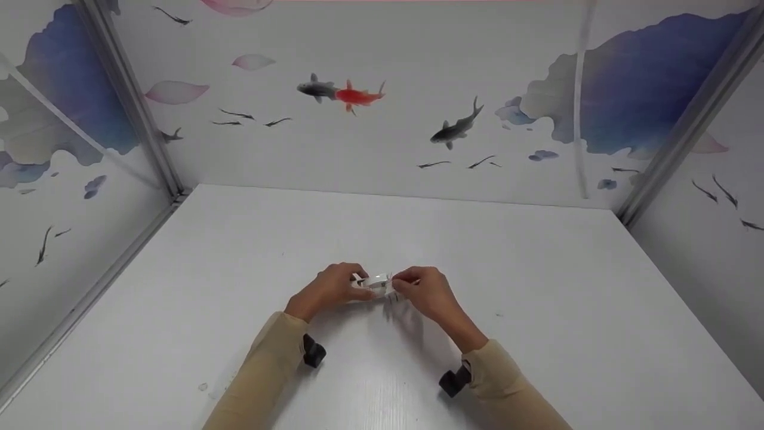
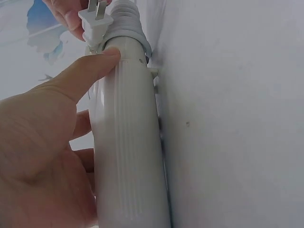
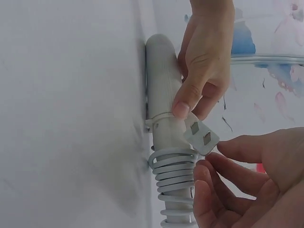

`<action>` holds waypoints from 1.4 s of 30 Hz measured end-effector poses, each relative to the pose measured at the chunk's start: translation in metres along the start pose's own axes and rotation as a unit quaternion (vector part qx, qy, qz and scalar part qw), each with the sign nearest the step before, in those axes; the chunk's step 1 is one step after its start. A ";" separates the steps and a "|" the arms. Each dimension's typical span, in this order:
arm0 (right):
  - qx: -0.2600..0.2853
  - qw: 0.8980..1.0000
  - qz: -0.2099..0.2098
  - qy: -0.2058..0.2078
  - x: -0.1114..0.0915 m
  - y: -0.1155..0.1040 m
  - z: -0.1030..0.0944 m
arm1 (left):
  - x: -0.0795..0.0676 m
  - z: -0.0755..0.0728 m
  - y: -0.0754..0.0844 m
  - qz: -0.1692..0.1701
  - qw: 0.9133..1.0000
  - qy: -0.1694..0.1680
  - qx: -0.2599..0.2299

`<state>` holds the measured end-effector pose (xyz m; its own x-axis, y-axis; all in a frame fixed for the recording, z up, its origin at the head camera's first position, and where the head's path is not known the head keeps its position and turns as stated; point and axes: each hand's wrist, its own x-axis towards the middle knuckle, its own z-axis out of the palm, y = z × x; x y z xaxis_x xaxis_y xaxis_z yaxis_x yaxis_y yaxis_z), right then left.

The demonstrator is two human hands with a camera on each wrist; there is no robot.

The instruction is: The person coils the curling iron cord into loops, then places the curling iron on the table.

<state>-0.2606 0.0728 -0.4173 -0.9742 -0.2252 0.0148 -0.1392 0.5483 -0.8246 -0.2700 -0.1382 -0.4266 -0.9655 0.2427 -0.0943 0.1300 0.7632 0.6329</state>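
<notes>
A long white tube-shaped appliance [image 2: 130, 137] with a ribbed body lies along the tabletop. My left hand [image 1: 331, 289] grips it from the side, thumb pressed near the narrower neck in the left wrist view. White cord [image 3: 173, 173] is wound in several coils round that neck. Beside the coils, a white two-pin plug [image 3: 202, 137] points its flat metal prongs outward. My right hand [image 1: 430, 292] pinches the plug's edge between thumb and fingers. In the head view the appliance is small and partly hidden by both hands.
A white table [image 1: 382, 233] spreads around the hands, with a few small marks on it. Behind it stands a wall panel [image 1: 358, 149] printed with fish and petals. Metal posts [image 1: 134, 101] edge the side panels. Black cameras [image 1: 313, 351] sit on both wrists.
</notes>
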 end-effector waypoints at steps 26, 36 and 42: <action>-0.003 1.000 -0.018 -0.023 0.001 0.006 -0.003 | 0.001 0.001 -0.004 0.011 1.000 -0.006 -0.022; -0.008 0.999 -0.051 -0.002 0.004 0.003 -0.004 | -0.003 -0.004 -0.004 0.000 1.000 -0.013 -0.014; -0.003 0.999 -0.020 0.033 0.007 0.005 -0.016 | -0.005 -0.011 -0.002 -0.013 1.000 -0.029 -0.003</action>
<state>-0.2712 0.0867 -0.4118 -0.9774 -0.1940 0.0845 -0.1791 0.5455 -0.8188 -0.2675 -0.1478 -0.4192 -0.9541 0.2569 -0.1542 0.1038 0.7662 0.6342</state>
